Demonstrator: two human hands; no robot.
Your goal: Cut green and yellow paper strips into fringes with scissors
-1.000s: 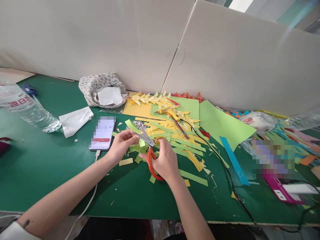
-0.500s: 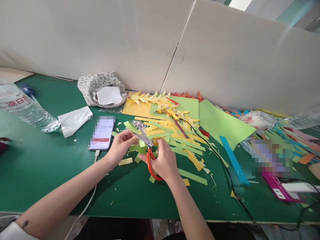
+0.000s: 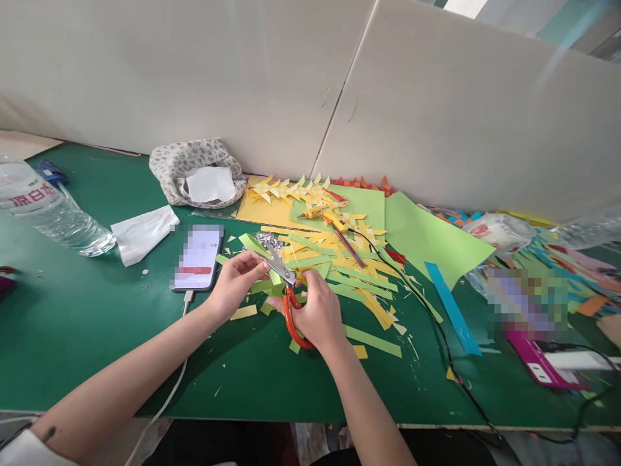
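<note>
My right hand point(image 3: 317, 310) is closed round the red handles of a pair of scissors point(image 3: 286, 291), whose metal blades point up and left. My left hand point(image 3: 237, 278) pinches a light green paper strip point(image 3: 256, 246) at the blades. Both hands work over a heap of yellow and green paper strips point(image 3: 339, 265) on the green table point(image 3: 87, 323). The strip's lower end is hidden behind the blades and my fingers.
A phone point(image 3: 198, 257) on a white cable lies left of my hands. A water bottle point(image 3: 48, 210), a white tissue point(image 3: 143, 233) and a patterned pouch point(image 3: 196, 171) sit further left. Green sheets point(image 3: 431, 243), a glue gun point(image 3: 325, 213) and a black cord point(image 3: 436, 330) lie right.
Both hands and the scissors have stayed in nearly the same place; the view has shifted slightly.
</note>
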